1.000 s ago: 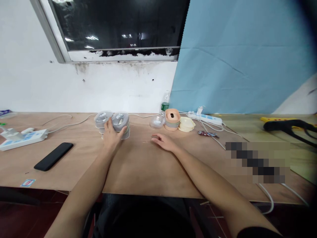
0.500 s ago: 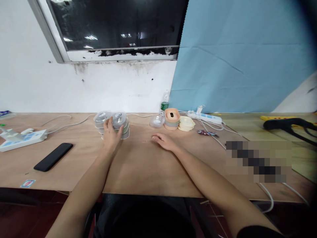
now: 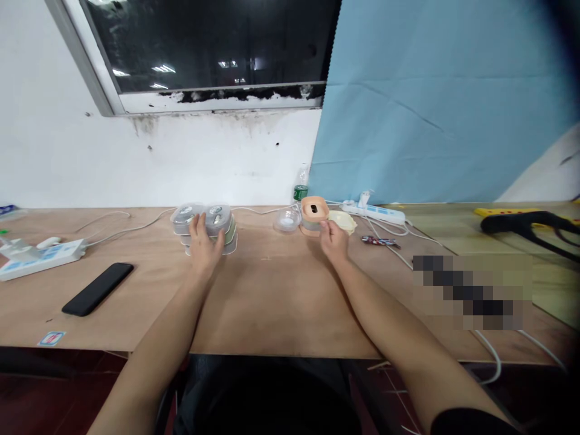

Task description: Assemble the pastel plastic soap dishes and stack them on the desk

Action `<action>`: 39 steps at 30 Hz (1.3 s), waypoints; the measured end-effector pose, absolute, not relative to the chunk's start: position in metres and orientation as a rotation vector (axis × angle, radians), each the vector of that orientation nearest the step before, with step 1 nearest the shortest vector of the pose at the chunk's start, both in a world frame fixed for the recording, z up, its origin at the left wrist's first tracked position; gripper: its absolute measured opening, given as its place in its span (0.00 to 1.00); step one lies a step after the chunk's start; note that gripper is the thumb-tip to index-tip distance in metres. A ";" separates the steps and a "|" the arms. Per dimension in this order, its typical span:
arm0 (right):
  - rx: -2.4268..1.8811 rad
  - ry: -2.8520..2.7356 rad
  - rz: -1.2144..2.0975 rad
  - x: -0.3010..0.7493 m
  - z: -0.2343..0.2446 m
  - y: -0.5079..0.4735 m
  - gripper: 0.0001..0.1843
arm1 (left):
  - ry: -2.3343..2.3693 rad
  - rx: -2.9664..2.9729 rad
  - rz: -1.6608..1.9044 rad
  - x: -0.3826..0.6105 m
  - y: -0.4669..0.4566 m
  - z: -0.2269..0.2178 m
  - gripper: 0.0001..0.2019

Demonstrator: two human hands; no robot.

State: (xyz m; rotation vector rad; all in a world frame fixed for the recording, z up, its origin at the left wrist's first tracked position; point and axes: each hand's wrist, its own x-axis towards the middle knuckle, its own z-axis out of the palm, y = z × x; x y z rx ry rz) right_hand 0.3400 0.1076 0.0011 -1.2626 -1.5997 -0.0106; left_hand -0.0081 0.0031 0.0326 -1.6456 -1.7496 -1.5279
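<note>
My left hand (image 3: 206, 246) rests against the front of two side-by-side stacks of food boxes (image 3: 222, 222) with clear lids and grey and greenish bodies. Its fingers are spread over the gap between the stacks, with the thumb to the right. My right hand (image 3: 334, 241) has its fingers curled together at the lower right of a peach and grey square container (image 3: 314, 210). Pale yellow lids (image 3: 344, 221) lie just behind that hand, partly covered by it. Whatever its fingertips pinch is hidden. Left of the peach container sits a clear plastic bowl or lid (image 3: 287, 221).
A bottle with a green label (image 3: 301, 192) stands by the wall. Power strips (image 3: 378, 212) with white cables lie at back right and left. A black phone (image 3: 98, 289) is at left, a small dark wrapper (image 3: 379, 241) at right. A black-handled tool (image 3: 530, 228) lies far right.
My right hand has moved right and slightly forward, from bare table to the peach container, and its fingers have curled in. My left hand stays at the food boxes.
</note>
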 end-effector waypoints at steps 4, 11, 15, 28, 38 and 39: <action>-1.410 -1.319 -0.038 0.378 -0.011 0.133 0.25 | -1.519 -1.738 -1.580 -0.003 -0.001 0.033 0.26; -1.559 -1.246 0.250 0.402 -0.033 0.160 0.29 | -1.309 -2.062 -1.426 0.021 -0.008 0.023 0.13; -1.511 -1.244 0.264 0.394 -0.032 0.159 0.31 | -1.313 -2.302 -1.262 0.030 -0.010 0.021 0.11; -1.541 -1.341 0.119 0.380 -0.016 0.140 0.29 | -1.406 -2.425 -1.158 0.030 -0.010 0.024 0.11; -1.672 -1.348 0.110 0.379 -0.017 0.142 0.17 | -1.466 -2.493 -1.122 0.031 -0.011 0.026 0.12; -1.664 -1.331 0.092 0.380 -0.017 0.143 0.16 | -1.467 -2.497 -1.120 0.031 -0.011 0.025 0.12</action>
